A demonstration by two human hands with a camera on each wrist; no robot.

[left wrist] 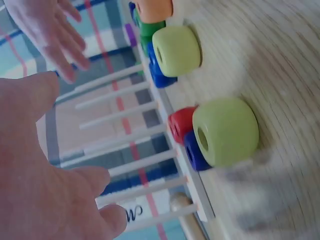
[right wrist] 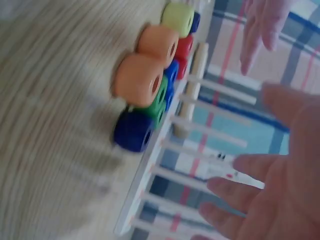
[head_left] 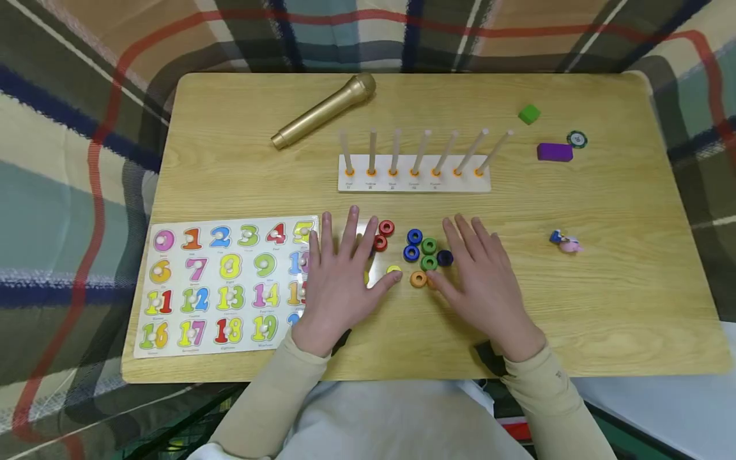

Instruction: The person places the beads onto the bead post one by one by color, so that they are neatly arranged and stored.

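The number puzzle board point(head_left: 227, 284), just left of the left hand point(head_left: 339, 281), shows coloured numerals 0, 1, 2, 3, 4, then 6, 7, 8, 9, then 11 to 14 and 16 to 19; the small words under them and the peg base point(head_left: 414, 182) labels are too small to read

lying loose on the wooden table in a tight cluster: small chunky rings point(head_left: 418, 250), red, blue, green, orange, yellow and dark blue, mostly flat with holes up, some touching.
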